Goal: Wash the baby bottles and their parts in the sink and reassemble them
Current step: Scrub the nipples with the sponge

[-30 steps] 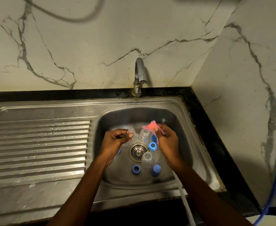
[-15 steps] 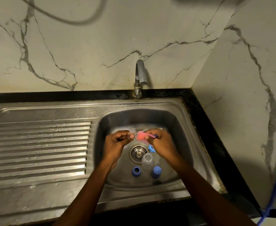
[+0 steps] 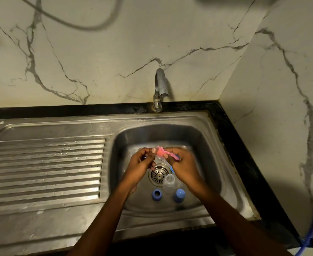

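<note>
Scrubbing appears to be in hand: over the middle of the sink (image 3: pixel 205 145), a pink brush (image 3: pixel 162 153) is gripped by the right hand (image 3: pixel 184 163) against a small clear part (image 3: pixel 159 159) pinched by the left hand (image 3: pixel 142 160). Rinsing is judged due next. Toward the front edge lie one bottle (image 3: pixel 168 184) and two blue parts (image 3: pixel 156 194). A third is half hidden.

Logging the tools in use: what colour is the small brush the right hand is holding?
Pink. The brush shows best in the head view.
</note>
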